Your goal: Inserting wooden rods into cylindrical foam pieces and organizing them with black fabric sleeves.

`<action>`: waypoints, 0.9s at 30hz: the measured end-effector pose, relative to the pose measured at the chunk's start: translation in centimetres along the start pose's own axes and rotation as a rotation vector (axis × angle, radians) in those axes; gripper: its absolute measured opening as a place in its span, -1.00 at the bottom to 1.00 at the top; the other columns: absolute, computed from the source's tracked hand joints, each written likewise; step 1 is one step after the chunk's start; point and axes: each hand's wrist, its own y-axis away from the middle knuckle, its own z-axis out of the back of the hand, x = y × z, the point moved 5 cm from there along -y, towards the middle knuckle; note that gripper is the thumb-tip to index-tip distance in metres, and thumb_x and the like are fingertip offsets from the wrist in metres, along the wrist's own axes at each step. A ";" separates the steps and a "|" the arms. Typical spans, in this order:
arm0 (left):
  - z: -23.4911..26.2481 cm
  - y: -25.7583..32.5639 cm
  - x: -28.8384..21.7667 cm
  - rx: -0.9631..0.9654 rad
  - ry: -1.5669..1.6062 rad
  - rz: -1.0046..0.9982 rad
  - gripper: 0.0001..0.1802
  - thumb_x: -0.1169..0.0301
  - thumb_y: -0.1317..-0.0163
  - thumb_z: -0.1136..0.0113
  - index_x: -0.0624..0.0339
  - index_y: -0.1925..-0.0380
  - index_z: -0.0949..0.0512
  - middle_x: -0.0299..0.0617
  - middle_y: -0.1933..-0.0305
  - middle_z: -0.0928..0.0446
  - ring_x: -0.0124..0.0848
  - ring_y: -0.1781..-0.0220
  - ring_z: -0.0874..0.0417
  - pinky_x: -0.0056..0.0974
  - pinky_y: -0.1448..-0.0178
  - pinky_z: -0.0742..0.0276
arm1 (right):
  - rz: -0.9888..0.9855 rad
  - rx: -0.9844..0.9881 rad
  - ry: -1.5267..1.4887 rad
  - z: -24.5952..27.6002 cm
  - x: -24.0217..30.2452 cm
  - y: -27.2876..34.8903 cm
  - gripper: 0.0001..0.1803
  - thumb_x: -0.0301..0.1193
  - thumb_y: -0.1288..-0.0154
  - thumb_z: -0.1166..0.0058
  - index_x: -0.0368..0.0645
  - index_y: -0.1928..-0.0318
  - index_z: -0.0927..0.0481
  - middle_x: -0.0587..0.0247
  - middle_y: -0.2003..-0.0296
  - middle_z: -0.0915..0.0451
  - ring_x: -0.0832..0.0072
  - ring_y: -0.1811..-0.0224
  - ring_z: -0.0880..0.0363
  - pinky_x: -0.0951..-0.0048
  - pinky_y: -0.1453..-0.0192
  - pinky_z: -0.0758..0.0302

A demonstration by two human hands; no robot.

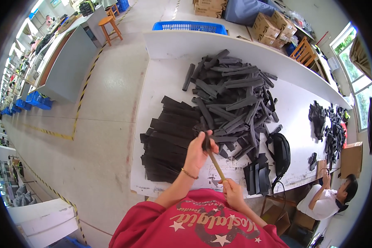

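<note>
My left hand (pixel 196 151) pinched a soft, light black strip (pixel 206 141); my right hand (pixel 231 192) gripped the stiff wooden stick (pixel 216 165) at its near end.

Brown cardboard boxes (pixel 273 27) are stacked at about one o'clock, beyond the far end of the white table. More brown boxes (pixel 208 7) stand at twelve o'clock, against the top rim. One open cardboard box (pixel 351 159) sits at three o'clock by the table's right end. No label, sign or screen shows clearly; the distant shelves at ten o'clock are too small to tell.
</note>
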 end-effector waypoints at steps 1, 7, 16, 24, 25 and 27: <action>0.1 0.1 1.0 0.095 -0.092 -0.019 -0.51 0.04 -0.43 0.17 0.32 0.07 -0.40 -0.10 0.49 -0.50 -0.19 0.45 -0.58 -0.14 0.24 -0.55 | 0.082 -0.060 0.159 -0.2 0.2 -0.2 -0.73 -0.33 -0.50 0.23 -0.25 0.14 -0.50 0.52 0.70 -0.19 0.75 0.71 -0.11 0.60 0.63 -0.11; -1.3 2.6 3.6 0.021 -0.183 -0.119 -0.61 0.17 -0.46 0.18 0.34 0.04 -0.33 -0.09 0.51 -0.49 -0.25 0.46 -0.59 -0.17 0.25 -0.58 | 0.196 -0.199 0.218 -1.8 2.6 -2.5 -0.73 -0.34 -0.49 0.22 -0.24 0.17 -0.53 0.45 0.70 -0.26 0.70 0.68 -0.20 0.53 0.58 -0.20; -0.2 1.1 0.9 -0.024 -0.135 -0.135 -0.67 0.17 -0.43 0.10 0.26 0.24 -0.39 -0.21 0.71 -0.34 -0.37 0.73 -0.40 -0.26 0.61 -0.38 | 0.206 -0.153 0.310 -2.2 2.3 -1.7 -0.76 -0.35 -0.46 0.17 -0.24 0.14 -0.53 0.21 0.68 -0.38 0.48 0.66 -0.35 0.42 0.52 -0.32; 2.5 -0.5 -1.1 -0.286 -0.036 -0.196 -0.68 0.09 -0.38 -0.01 0.09 0.38 -0.38 -0.40 0.73 -0.16 -0.54 0.77 -0.19 -0.36 0.66 -0.20 | 0.130 0.015 0.412 -0.9 -0.2 1.4 -0.75 -0.31 -0.43 0.16 -0.16 0.10 -0.52 0.08 0.61 -0.46 0.30 0.60 -0.47 0.33 0.45 -0.40; 2.4 -0.6 -0.7 -0.286 -0.057 -0.160 -0.67 0.08 -0.39 0.02 0.09 0.39 -0.37 -0.39 0.74 -0.15 -0.54 0.78 -0.17 -0.35 0.66 -0.19 | 0.080 0.037 0.388 -0.5 -1.1 1.6 -0.74 -0.28 -0.43 0.16 -0.15 0.10 -0.52 0.10 0.61 -0.47 0.34 0.59 -0.49 0.33 0.43 -0.42; 2.6 -0.4 -0.7 -0.298 -0.084 -0.125 -0.66 0.07 -0.40 0.05 0.09 0.40 -0.36 -0.37 0.75 -0.14 -0.54 0.79 -0.14 -0.34 0.66 -0.18 | 0.007 0.077 0.357 0.3 -0.2 2.6 -0.73 -0.26 -0.42 0.16 -0.13 0.09 -0.53 0.14 0.60 -0.48 0.38 0.58 -0.49 0.35 0.42 -0.43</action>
